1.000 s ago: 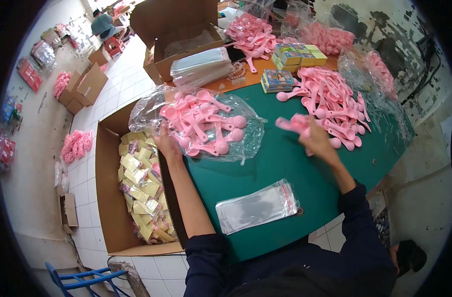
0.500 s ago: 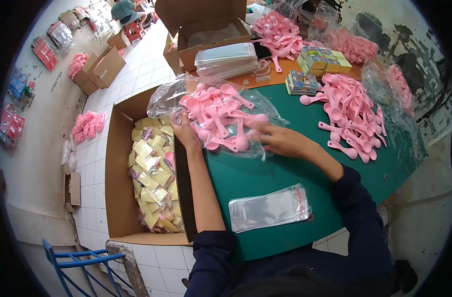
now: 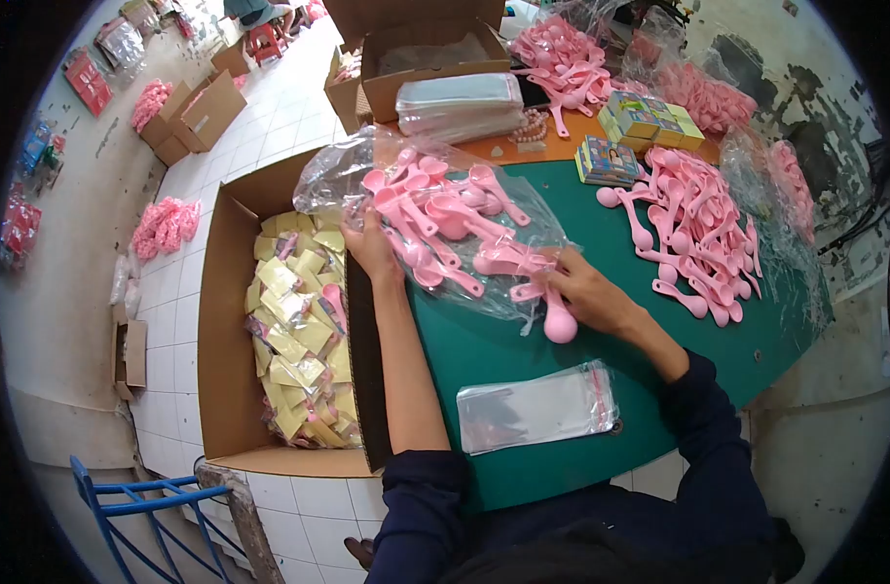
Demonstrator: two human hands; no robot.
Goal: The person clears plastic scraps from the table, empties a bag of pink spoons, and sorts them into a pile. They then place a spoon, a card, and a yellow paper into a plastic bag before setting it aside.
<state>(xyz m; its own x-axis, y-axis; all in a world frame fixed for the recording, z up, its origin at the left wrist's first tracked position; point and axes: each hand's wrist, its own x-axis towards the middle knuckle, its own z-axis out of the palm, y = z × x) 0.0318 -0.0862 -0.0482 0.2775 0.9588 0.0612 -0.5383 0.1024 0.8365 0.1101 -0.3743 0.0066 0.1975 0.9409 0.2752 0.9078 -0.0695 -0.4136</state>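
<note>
1. Right hand (image 3: 591, 295) pinches pink spoons (image 3: 560, 324) at the clear bag's (image 3: 333, 180) near edge.
2. Left of that grip, more spoons (image 3: 452, 216) lie in or on the bag.
3. Left hand (image 3: 372, 250) touches the bag's far-left side; whether its fingers close, I cannot tell.
4. Below the right grip: flat clear sleeves (image 3: 528, 411).
5. Farther right: a spoon heap (image 3: 693, 219).
</note>
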